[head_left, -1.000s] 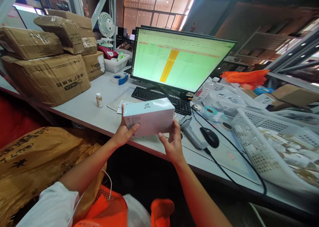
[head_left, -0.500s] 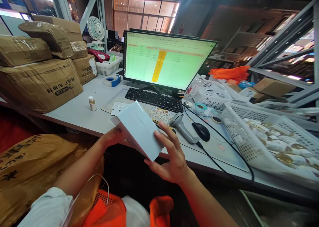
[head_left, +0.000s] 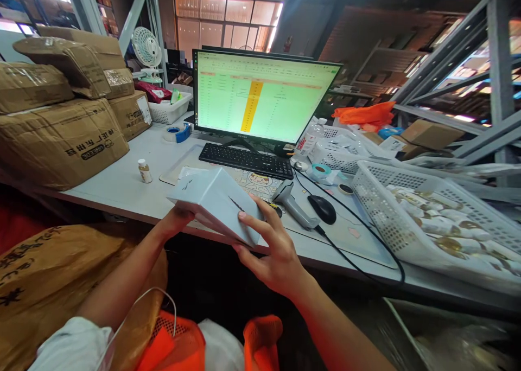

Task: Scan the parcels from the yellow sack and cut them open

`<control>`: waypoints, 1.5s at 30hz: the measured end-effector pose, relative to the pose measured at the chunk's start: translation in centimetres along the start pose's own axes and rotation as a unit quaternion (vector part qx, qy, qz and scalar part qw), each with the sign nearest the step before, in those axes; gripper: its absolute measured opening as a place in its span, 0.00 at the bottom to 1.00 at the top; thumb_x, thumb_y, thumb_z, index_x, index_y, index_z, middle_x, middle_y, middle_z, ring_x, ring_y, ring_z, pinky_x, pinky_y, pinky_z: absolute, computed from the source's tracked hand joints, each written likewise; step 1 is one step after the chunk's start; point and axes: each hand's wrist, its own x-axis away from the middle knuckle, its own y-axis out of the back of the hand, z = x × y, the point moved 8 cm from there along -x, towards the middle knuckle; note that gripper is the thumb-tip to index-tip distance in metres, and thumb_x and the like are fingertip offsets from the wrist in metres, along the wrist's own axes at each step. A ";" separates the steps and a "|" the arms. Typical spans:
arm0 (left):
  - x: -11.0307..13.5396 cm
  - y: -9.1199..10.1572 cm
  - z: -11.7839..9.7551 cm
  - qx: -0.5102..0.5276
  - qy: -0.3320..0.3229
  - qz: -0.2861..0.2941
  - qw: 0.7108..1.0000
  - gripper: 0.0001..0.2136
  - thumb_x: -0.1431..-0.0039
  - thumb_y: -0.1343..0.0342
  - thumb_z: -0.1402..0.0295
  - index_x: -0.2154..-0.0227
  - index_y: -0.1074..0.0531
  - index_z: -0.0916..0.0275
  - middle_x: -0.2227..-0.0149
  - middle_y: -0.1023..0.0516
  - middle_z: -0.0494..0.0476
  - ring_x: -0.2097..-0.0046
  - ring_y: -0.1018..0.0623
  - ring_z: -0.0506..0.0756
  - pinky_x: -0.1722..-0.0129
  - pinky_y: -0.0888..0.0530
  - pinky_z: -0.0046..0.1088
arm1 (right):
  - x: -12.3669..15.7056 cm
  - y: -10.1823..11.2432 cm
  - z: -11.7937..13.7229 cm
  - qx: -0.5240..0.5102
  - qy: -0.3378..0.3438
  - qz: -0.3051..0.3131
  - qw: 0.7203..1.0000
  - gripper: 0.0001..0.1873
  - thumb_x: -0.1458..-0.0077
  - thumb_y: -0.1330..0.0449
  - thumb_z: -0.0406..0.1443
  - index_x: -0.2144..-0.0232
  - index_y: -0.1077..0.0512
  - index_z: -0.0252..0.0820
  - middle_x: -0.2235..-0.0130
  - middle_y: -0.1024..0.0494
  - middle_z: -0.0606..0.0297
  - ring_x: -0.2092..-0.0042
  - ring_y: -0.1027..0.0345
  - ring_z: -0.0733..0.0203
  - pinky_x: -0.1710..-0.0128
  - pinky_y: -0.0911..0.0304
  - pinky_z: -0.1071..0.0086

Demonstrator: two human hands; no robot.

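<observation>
The white box [head_left: 215, 205] tilts flatter than before, in a pinching grip: left hand [head_left: 175, 219] beneath, right hand [head_left: 272, 257] spread along its edge.

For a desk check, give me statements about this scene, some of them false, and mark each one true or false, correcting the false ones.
The left hand and right hand both hold a white box. True.
The right hand grips the handheld barcode scanner. False: it lies on the desk, apart from the hands.
The monitor shows a green spreadsheet with a yellow column. True.
The plastic basket at right holds a keyboard. False: the keyboard lies on the desk in front of the monitor.
</observation>
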 end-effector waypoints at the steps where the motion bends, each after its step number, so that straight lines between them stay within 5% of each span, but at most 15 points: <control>1: 0.1 0.5 -0.3 -0.005 -0.001 -0.019 1.000 0.24 0.49 0.30 0.58 0.51 0.22 0.64 0.45 0.20 0.68 0.40 0.24 0.68 0.37 0.29 0.52 | 0.1 0.0 -0.3 -0.013 -0.007 -0.008 1.000 0.31 0.40 0.34 0.33 0.36 0.31 0.56 0.30 0.39 0.54 0.32 0.39 0.41 0.37 0.34 0.43; 4: 0.4 1.6 -0.9 -0.026 0.008 -0.068 0.997 0.19 0.52 0.29 0.63 0.57 0.20 0.65 0.50 0.17 0.67 0.42 0.24 0.69 0.38 0.28 0.51 | 0.5 -0.1 -1.0 -0.054 -0.014 -0.024 0.998 0.26 0.39 0.34 0.32 0.41 0.28 0.55 0.32 0.36 0.54 0.33 0.37 0.44 0.38 0.33 0.46; 10: 1.0 1.3 -2.5 -0.053 0.040 -0.070 0.995 0.20 0.63 0.28 0.62 0.63 0.20 0.62 0.57 0.15 0.63 0.49 0.21 0.70 0.44 0.24 0.50 | 1.3 -0.1 -2.5 -0.108 -0.028 -0.020 0.994 0.22 0.38 0.35 0.32 0.43 0.26 0.53 0.32 0.36 0.54 0.31 0.39 0.46 0.35 0.36 0.48; 14: 1.3 -0.8 -4.1 -0.057 0.070 0.005 0.996 0.21 0.65 0.26 0.57 0.66 0.19 0.61 0.59 0.15 0.62 0.51 0.20 0.71 0.45 0.22 0.52 | 1.5 1.1 -5.9 -0.172 -0.092 -0.024 0.980 0.21 0.38 0.33 0.38 0.43 0.25 0.53 0.30 0.36 0.55 0.30 0.41 0.47 0.33 0.39 0.49; 17: 0.8 -2.9 -5.5 -0.047 0.037 0.077 0.995 0.25 0.59 0.26 0.55 0.57 0.19 0.61 0.52 0.16 0.62 0.47 0.20 0.70 0.43 0.23 0.50 | 1.3 2.6 -10.1 -0.199 -0.154 -0.025 0.967 0.22 0.37 0.33 0.44 0.42 0.25 0.51 0.30 0.35 0.55 0.30 0.40 0.47 0.36 0.35 0.51; 20: -0.6 -3.8 -5.7 -0.023 0.015 0.068 0.997 0.28 0.53 0.27 0.52 0.52 0.22 0.63 0.51 0.16 0.64 0.47 0.19 0.69 0.43 0.22 0.48 | 1.6 4.8 -15.5 -0.101 -0.214 -0.021 0.971 0.27 0.38 0.36 0.49 0.40 0.26 0.46 0.35 0.28 0.52 0.36 0.32 0.46 0.39 0.32 0.48; 24: -2.6 -3.0 -3.5 0.034 0.069 -0.042 0.996 0.31 0.53 0.28 0.47 0.53 0.26 0.63 0.51 0.17 0.67 0.50 0.17 0.68 0.52 0.17 0.47 | 4.2 8.0 -23.5 0.151 -0.310 -0.025 0.938 0.31 0.41 0.38 0.45 0.41 0.27 0.33 0.42 0.23 0.42 0.41 0.28 0.38 0.39 0.34 0.43; 28: -3.6 -2.0 -2.9 0.041 0.039 -0.129 0.990 0.31 0.51 0.29 0.49 0.50 0.28 0.63 0.49 0.19 0.67 0.50 0.17 0.65 0.54 0.17 0.44 | 6.6 9.0 -27.6 0.244 -0.319 -0.019 0.915 0.26 0.44 0.37 0.42 0.46 0.24 0.34 0.49 0.20 0.40 0.46 0.24 0.33 0.45 0.31 0.44; 33: -3.8 -2.8 -4.3 -0.019 -0.004 -0.112 0.993 0.34 0.56 0.28 0.46 0.51 0.28 0.63 0.52 0.18 0.68 0.49 0.18 0.69 0.49 0.20 0.50 | 4.8 8.3 -23.9 0.169 -0.269 -0.036 0.947 0.32 0.44 0.35 0.47 0.40 0.28 0.40 0.42 0.24 0.44 0.41 0.28 0.34 0.44 0.30 0.43; 36: -3.1 -5.8 -6.7 -0.086 -0.033 0.022 0.995 0.36 0.59 0.25 0.51 0.49 0.27 0.62 0.50 0.18 0.66 0.47 0.20 0.70 0.45 0.22 0.49 | 2.5 6.3 -18.2 -0.002 -0.237 0.037 0.971 0.50 0.51 0.28 0.47 0.30 0.40 0.44 0.39 0.26 0.52 0.44 0.26 0.44 0.47 0.26 0.51; 39: -1.8 -9.3 -9.1 -0.115 -0.064 0.182 0.974 0.36 0.56 0.26 0.51 0.44 0.26 0.59 0.45 0.20 0.63 0.44 0.21 0.69 0.43 0.23 0.45 | 1.8 5.7 -12.8 -0.098 -0.215 0.116 0.965 0.48 0.56 0.24 0.42 0.34 0.34 0.44 0.45 0.21 0.57 0.48 0.23 0.46 0.48 0.25 0.55; 42: -2.4 -10.3 -10.1 -0.107 -0.091 0.266 0.954 0.34 0.46 0.35 0.45 0.40 0.28 0.57 0.42 0.22 0.65 0.42 0.22 0.67 0.44 0.23 0.43 | 4.0 9.7 -10.8 -0.097 -0.261 0.092 0.956 0.37 0.55 0.25 0.44 0.43 0.25 0.45 0.51 0.17 0.58 0.53 0.21 0.44 0.54 0.22 0.56; 45: -6.4 -7.0 -8.6 -0.208 -0.103 0.170 0.958 0.32 0.41 0.42 0.44 0.41 0.28 0.60 0.41 0.23 0.69 0.40 0.24 0.68 0.42 0.25 0.45 | 9.0 18.5 -9.5 0.027 -0.321 -0.063 0.945 0.30 0.55 0.25 0.49 0.51 0.20 0.44 0.58 0.16 0.55 0.60 0.20 0.42 0.62 0.21 0.55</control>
